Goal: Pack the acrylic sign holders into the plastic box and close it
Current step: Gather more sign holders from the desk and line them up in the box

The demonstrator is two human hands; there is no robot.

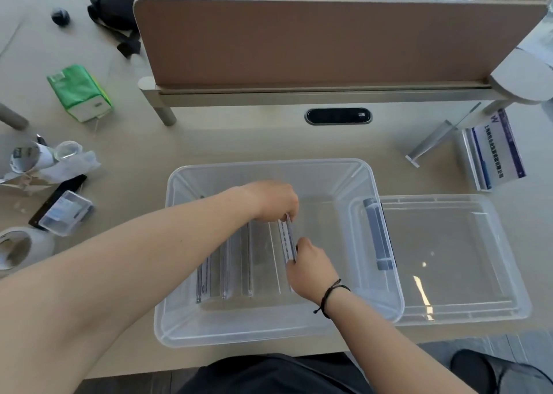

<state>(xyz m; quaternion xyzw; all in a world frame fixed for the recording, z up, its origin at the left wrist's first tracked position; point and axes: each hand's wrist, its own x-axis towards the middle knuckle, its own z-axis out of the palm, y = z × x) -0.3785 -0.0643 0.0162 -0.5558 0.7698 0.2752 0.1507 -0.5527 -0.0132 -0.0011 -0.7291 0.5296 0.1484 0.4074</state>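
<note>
Head view: both hands pinch one acrylic sign holder (287,239) upright inside the plastic box (371,181), left hand (273,202) on its far end, right hand (311,269) on its near end. Left of the grip, more holders (227,271) stand in a row; right of it, the lid (452,259) lies open-side-up against the box, and two holders (490,154) lie on the desk beyond.

Left hand (273,200) and right hand (311,269) pinch with closed fingers, forearms extended.

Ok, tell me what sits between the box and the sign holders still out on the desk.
Head view: only bare desk between the plastic box and the sign holders.
</note>
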